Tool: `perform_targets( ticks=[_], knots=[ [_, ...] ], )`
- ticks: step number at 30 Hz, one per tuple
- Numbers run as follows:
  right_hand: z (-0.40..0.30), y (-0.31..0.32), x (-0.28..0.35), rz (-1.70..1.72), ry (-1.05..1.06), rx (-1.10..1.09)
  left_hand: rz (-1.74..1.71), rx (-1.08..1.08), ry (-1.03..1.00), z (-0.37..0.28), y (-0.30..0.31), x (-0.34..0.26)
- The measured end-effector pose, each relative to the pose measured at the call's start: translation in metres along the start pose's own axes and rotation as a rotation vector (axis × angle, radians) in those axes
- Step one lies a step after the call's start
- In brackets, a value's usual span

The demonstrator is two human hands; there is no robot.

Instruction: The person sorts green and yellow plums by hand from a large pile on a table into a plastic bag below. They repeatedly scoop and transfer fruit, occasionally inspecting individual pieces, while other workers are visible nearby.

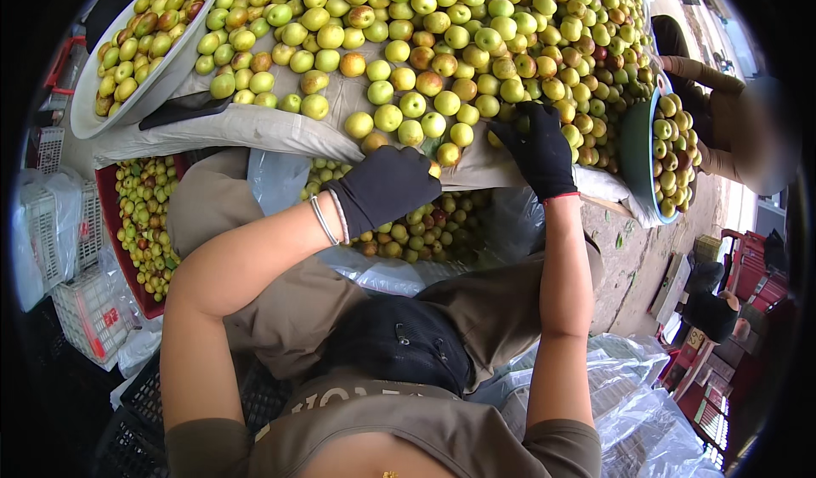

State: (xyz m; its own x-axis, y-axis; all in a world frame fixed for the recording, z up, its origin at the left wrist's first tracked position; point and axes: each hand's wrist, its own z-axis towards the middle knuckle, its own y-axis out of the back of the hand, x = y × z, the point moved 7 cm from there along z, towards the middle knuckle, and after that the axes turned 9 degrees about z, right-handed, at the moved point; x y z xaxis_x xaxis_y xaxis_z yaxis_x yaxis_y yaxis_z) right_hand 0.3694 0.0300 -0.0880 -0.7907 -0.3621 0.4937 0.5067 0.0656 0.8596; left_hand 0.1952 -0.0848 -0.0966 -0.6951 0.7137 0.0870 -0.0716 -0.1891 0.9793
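Observation:
Green and brown-blotched jujubes cover a cloth-lined table in front of me. My left hand, in a black glove, is at the table's near edge with its back towards me. Its fingers are curled and mostly hidden, and a jujube shows beside them. My right hand, also black-gloved, reaches down among the jujubes at the near right of the pile. Its thumb points left, and whether a fruit is in its fingers is hidden. Below the edge, between my knees, more jujubes lie in a plastic-lined container.
A white basin of jujubes stands at left, beside a black tray-like object. A teal basin of jujubes is at right, near another person. A red crate of fruit, white crates and plastic sheeting surround me.

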Motion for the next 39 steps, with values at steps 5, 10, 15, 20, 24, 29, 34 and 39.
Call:
perform_targets(
  ticks=[5,10,15,20,24,29,34,39],
  knots=[
    [-0.005,-0.006,0.014,0.061,0.077,0.071,-0.171,-0.062,0.104,-0.005,0.023,0.012],
    [-0.009,-0.027,0.033,0.273,0.101,0.192,-0.228,-0.097,0.458,-0.022,0.027,0.095],
    [-0.023,-0.033,0.066,0.408,0.355,0.357,-0.238,-0.033,0.525,-0.017,-0.004,0.106],
    [-0.02,-0.025,0.04,0.782,0.001,0.487,-0.569,0.042,0.255,-0.007,0.013,0.069],
    [0.014,0.023,-0.027,0.391,-0.04,-0.102,-0.507,-0.221,0.388,0.002,0.016,0.106],
    [0.032,-0.011,-0.014,-0.074,0.082,-0.036,-0.29,-0.272,0.372,0.044,-0.016,0.127],
    [0.035,-0.012,-0.008,-0.113,0.153,-0.26,-0.209,-0.214,0.41,0.06,-0.016,0.112],
    [0.043,-0.006,-0.007,-0.058,0.215,-0.286,-0.21,-0.175,0.395,0.056,-0.011,0.109]
  ],
)
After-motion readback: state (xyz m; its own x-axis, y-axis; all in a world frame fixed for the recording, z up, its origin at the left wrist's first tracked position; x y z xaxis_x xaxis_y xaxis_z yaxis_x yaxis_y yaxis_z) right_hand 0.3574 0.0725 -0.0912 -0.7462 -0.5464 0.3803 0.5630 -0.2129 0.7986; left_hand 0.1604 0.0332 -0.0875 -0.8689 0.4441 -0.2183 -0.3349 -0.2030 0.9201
